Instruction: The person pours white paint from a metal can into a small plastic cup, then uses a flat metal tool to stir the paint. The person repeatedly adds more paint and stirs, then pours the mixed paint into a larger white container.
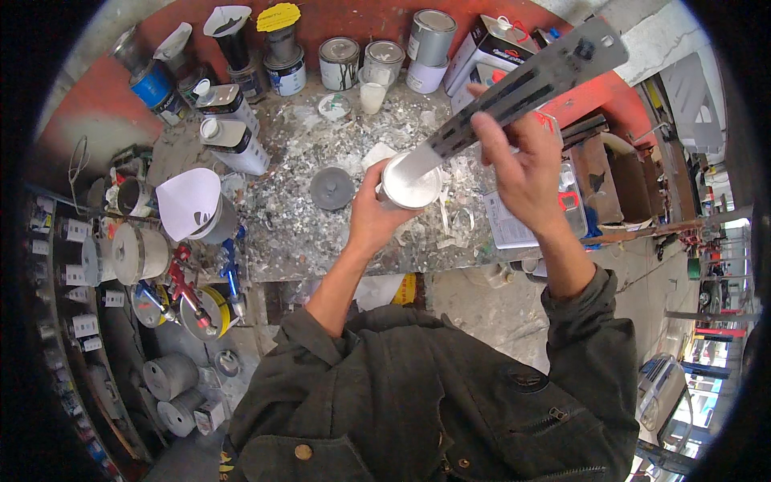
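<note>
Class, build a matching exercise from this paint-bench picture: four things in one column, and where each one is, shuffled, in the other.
1. open paint cup
2. metal stirring ruler
3. round grey lid
4. white paper funnel

a. left of the bench, on a container
b. held by the left hand
c. lying on the bench
d. held by the right hand

Pairs: 1-b, 2-d, 3-c, 4-a

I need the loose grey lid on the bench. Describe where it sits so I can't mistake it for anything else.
Start at the paint-spattered bench below the red wall. The lid lies flat near the bench's middle, just left of the left hand holding the open can. It is the only dark grey disc with a small knob at its centre; the neighbours are upright cans and a white paper cone.
</note>
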### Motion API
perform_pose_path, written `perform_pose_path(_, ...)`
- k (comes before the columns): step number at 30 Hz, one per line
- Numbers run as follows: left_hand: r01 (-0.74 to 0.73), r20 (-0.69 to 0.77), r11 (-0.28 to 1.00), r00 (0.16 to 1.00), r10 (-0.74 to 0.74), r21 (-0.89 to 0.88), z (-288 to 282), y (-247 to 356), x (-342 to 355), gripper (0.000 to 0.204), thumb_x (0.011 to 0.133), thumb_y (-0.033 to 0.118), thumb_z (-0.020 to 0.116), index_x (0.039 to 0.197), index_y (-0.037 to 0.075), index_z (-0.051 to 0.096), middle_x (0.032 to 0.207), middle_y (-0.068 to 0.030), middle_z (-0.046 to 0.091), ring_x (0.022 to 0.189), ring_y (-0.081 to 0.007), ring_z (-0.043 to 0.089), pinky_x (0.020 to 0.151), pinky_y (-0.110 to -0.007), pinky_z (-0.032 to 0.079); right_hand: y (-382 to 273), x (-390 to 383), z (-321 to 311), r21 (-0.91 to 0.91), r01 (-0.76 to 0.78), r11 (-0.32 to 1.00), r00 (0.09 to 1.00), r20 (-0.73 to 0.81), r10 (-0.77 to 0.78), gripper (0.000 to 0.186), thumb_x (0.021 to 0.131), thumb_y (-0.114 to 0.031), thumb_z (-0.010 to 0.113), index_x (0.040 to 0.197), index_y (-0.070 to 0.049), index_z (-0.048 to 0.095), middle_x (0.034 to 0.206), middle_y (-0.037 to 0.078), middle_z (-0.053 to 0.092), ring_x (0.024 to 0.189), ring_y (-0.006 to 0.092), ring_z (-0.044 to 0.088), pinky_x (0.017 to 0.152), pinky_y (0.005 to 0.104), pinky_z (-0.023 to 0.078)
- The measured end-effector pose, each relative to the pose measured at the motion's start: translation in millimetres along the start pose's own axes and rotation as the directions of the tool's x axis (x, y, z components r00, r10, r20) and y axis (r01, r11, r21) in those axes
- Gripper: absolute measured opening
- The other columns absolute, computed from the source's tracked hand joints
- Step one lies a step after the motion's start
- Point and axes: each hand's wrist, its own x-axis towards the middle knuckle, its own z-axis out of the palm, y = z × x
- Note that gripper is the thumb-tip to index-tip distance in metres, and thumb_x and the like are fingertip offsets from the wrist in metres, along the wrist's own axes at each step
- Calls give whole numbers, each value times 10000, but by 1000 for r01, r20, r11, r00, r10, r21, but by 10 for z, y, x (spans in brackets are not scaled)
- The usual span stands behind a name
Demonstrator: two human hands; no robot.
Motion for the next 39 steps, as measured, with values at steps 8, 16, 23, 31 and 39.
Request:
perform_pose_path(8,50,13,998,999,-49,-25,-19,54,6,892,636,-25,923,1410,40,485,1351,-82,601,1264,-206,580,1095,-373,473,301,-57,76,-182,17,983,991,131,8,301,1010,-137,649,1294,-43,686,714,-11,581,614,57,455,570,244,389)
perform_pose_path(16,57,18,996,998,-56,-75,-40,123,-17,892,644,8,933,1415,46,485,1349,-79,605,1257,-207,581,1102,-381,464,259,-330,275,-12,-50,999,996,75,50,295,1004,-177,650,1267,-57,709,807,110,687,622,126,554,598,319,460)
perform_pose_path(23,12,21,1000,1000,-12,20,-369,507,-107,896,635,66,946,1413,56,501,1340,-67,609,1272,-203,570,1107,-402,457,-324,74,120,188,45,981,999,-1,-46,316,1042,-131,612,1329,-4,654,908,-43,639,713,47,501,633,233,411)
perform_pose_path(31,-61,-32,998,998,62,8,-1182,1378,-120,838,612,67,946,1357,33,563,1265,-69,660,1197,-188,601,1054,-348,462,-977,808,145,229,204,952,978,-85,-190,235,1020,-183,656,1166,-2,694,821,-15,629,670,37,493,575,208,351)
perform_pose_path(39,-27,-91,999,995,29,23,-2239,2108,-181,852,635,27,926,1396,44,545,1310,-74,647,1232,-202,594,1061,-365,469,-1785,1449,664,359,445,821,893,-111,-436,323,1041,-237,610,1247,4,668,836,-21,642,581,24,476,507,192,356)
